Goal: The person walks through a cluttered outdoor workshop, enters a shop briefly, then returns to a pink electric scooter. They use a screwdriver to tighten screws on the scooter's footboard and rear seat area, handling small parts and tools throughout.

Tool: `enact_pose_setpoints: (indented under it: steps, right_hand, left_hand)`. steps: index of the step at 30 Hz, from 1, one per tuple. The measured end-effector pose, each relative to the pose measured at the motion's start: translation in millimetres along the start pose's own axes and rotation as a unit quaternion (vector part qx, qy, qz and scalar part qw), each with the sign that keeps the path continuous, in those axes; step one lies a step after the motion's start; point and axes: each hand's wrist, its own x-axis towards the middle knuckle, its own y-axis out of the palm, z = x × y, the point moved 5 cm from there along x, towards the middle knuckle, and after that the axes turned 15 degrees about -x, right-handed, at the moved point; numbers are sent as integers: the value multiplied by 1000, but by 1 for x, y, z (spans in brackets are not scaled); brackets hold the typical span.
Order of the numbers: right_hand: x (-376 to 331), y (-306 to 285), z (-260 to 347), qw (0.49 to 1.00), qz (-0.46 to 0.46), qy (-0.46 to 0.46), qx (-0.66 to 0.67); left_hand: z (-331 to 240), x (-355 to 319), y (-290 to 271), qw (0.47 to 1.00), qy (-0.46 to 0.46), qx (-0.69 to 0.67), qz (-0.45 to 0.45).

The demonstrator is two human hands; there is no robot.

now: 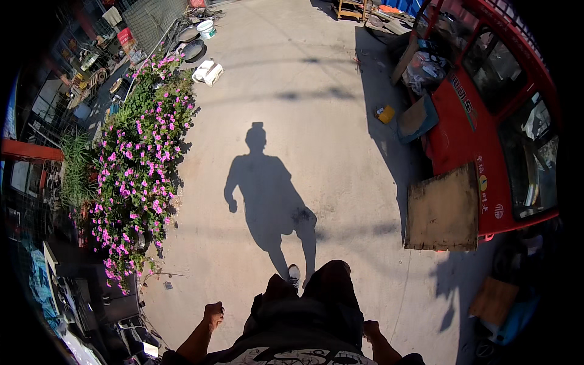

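Note:
I stand on a sunlit concrete yard and look down at my dark shorts and one shoe. My left hand hangs beside my hip, its fingers curled into a loose fist with nothing in it. My right hand hangs at my other side, fingers curled too, and I see nothing in it. My shadow falls ahead on the concrete.
A bed of pink flowers lines the left, with clutter and wire fencing behind it. A red vehicle stands at the right with a wooden board leaning on it. White containers and a bucket lie far ahead.

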Motion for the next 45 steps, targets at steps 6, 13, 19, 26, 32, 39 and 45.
enact_pose_setpoints:
  steps: [6,13,19,26,32,39,45]
  right_hand:
    - [98,-72,77,999,18,12,24]
    - [211,-205,344,975,24,-34,220]
    - [160,-380,682,961,-86,-196,173]
    - [209,-452,912,964,-106,-187,154]
    - [229,-421,1027,999,1,-44,16]
    - [205,-482,1239,980,71,12,-187]
    - [355,-574,1361,937,197,-35,287]
  left_hand:
    - [-230,25,128,994,111,7,22]
    - [-329,69,237,999,-41,-9,-18]
    - [-433,54,350,991,-28,73,106]
    - [-647,138,459,746,399,489,211]
    - [-953,187,551,999,25,-2,45]
    - [-1273,218,678,982,166,-16,89]
    - [-1370,284,787,999,40,-4,12]
